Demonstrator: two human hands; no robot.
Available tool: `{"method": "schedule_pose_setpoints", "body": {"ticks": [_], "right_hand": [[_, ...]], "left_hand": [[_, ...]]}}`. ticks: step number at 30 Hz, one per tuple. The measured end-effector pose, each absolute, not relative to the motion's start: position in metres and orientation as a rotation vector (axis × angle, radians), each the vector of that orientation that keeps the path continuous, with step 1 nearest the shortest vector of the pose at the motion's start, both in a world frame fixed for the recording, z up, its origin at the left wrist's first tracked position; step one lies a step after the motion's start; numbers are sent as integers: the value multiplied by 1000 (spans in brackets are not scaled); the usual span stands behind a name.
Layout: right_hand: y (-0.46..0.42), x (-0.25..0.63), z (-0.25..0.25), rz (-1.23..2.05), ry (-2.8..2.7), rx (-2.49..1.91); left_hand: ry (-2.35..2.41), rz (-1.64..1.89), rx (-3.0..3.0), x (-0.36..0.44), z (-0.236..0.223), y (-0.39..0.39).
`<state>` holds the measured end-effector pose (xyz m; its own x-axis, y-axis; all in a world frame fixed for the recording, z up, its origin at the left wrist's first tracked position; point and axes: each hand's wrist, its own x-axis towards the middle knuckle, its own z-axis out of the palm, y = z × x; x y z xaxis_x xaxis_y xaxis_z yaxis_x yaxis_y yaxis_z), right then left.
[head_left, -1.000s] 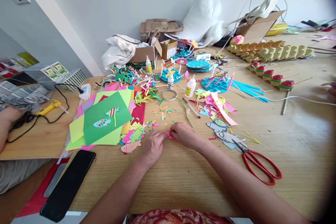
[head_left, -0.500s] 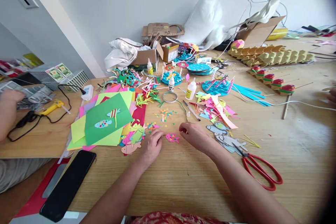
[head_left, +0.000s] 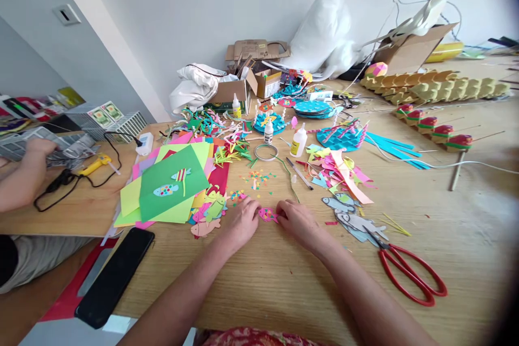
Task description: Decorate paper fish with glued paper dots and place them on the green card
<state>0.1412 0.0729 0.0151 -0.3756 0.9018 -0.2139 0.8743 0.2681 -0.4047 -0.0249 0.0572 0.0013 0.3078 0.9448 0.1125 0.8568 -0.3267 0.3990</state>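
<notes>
A small pink paper fish [head_left: 268,214] with bright coloured bits on it lies on the table between my two hands. At its left end, the bent fingers of my left hand [head_left: 242,221] are closed on the edge. My right hand [head_left: 299,223] pinches the other end, its fingertips partly hidden from view. Just beyond are scattered tiny paper bits [head_left: 259,177]. Beside my left hand, several cut paper fish [head_left: 214,208] lie in a heap, and a dotted one [head_left: 237,195] sits above my knuckles.
Red-handled scissors [head_left: 409,273] and grey paper fish [head_left: 359,223] lie to the right. Glue bottles [head_left: 299,140], a tape ring [head_left: 266,152] and a pen [head_left: 299,173] stand or lie ahead. Left are coloured sheets [head_left: 170,194], a phone [head_left: 115,275] and another person's hand [head_left: 40,147].
Both hands have closed in on the pink paper fish, my right one reaching its end from a little apart. The view has shifted slightly. The other person's hand has moved.
</notes>
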Motion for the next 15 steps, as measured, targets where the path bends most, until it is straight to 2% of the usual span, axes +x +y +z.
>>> {"method": "schedule_pose_setpoints", "body": {"ticks": [15], "right_hand": [[74, 142, 4, 717, -2444, -1721]], "left_hand": [[1672, 525, 2258, -15, 3, 52]]}}
